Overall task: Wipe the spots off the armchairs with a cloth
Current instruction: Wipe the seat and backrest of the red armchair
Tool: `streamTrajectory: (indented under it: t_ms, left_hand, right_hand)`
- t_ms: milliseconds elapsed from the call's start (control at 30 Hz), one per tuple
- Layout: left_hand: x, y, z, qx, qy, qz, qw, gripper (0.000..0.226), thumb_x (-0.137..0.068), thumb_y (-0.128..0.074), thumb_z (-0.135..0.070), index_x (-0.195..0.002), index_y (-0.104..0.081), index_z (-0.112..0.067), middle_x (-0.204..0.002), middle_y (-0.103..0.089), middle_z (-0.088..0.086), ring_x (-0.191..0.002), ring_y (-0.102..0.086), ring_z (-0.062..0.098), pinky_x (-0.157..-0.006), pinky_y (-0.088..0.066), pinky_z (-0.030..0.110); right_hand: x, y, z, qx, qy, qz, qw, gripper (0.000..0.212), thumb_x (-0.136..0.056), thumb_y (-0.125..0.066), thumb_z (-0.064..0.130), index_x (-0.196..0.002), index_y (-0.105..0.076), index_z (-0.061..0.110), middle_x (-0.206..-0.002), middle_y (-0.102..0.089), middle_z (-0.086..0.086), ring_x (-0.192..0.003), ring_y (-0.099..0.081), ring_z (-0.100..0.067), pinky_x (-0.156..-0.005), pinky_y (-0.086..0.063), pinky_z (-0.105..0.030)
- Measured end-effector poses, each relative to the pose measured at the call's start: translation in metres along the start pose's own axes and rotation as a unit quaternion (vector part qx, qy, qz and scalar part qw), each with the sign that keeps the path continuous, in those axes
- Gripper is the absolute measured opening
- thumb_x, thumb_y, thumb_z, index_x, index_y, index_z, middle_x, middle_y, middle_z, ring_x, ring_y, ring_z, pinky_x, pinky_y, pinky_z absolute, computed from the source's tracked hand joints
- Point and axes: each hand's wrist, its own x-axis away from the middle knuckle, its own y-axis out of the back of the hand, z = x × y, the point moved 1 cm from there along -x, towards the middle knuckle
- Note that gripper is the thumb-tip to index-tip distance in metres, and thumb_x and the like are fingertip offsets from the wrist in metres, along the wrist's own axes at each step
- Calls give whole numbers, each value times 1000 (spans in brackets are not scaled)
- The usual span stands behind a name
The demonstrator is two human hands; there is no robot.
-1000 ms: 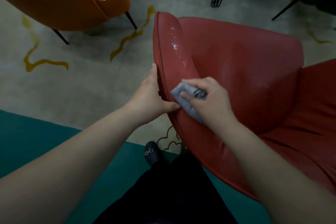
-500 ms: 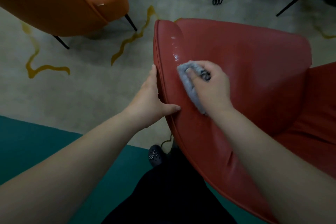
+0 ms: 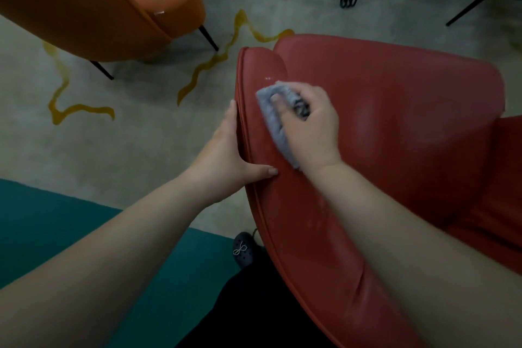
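The right hand [image 3: 309, 124] curls its fingers around a crumpled grey cloth [image 3: 273, 117] and presses it on the arm of the shiny red leather armchair [image 3: 395, 127]. At nine o'clock from it, the left hand [image 3: 226, 158] grips the chair's edge, thumb on top. A round orange armchair [image 3: 93, 0] sits at eleven o'clock.

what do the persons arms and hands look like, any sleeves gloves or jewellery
Both forearms are bare for their whole visible length, with no sleeve edge in view. The left hand and the right hand have no gloves, and no rings, watch or bracelet show at the fingers or wrists. Fingernails look short and unpainted. No markings are visible on the arms.
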Motion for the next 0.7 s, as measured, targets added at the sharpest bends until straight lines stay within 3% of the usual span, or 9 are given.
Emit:
streamTrajectory:
  t_ms: [67,200,400,533,633,700]
  left_hand:
    - [-4,1,-1,-7,11,-6,1000,134,-59,-90,-33,-153,6,-29,-156,-27,-10,-132,-43,14,-106,-41,32]
    - [-15,5,-3,17,10,-5,1000,134,-57,-90,-35,-153,3,-33,-154,-30,-11,-128,-49,15,-105,-44,37]
    - [-27,10,-3,64,14,2,998,132,-58,-90,-32,-152,2,-41,-145,-41,-17,-120,-55,7,-101,-48,35]
    - [-27,11,-4,59,26,7,998,131,-58,-90,-34,-150,3,-45,-144,-40,-18,-117,-57,7,-100,-49,35]
    - [-28,10,-5,47,27,5,999,131,-59,-89,-35,-150,4,-45,-145,-39,-17,-118,-56,8,-101,-48,36]
    - [-27,10,-5,30,26,1,999,131,-58,-90,-36,-150,4,-43,-147,-39,-15,-119,-55,10,-101,-48,36]
  right_hand:
    - [7,-9,6,15,53,39,998,26,-79,-70,31,-103,-71,21,-90,-55,4,-80,-55,0,-77,-44,-10]
    - [-25,-18,7,46,52,23,997,26,-81,-71,31,-104,-71,21,-88,-53,4,-80,-56,-7,-75,-47,-22]
    - [-88,-37,2,62,22,30,997,22,-85,-66,34,-104,-70,23,-95,-57,2,-89,-55,-7,-75,-36,-14]
    - [-121,-47,-7,62,-55,54,995,30,-86,-62,38,-112,-69,25,-110,-67,1,-102,-60,-9,-89,-43,-20]
    - [-120,-46,-10,27,-84,54,995,29,-87,-62,37,-111,-69,23,-106,-69,7,-100,-61,-6,-82,-43,-13]
    - [-107,-40,-12,23,-86,39,995,23,-87,-61,35,-104,-71,22,-92,-70,7,-91,-64,-9,-74,-45,-13]
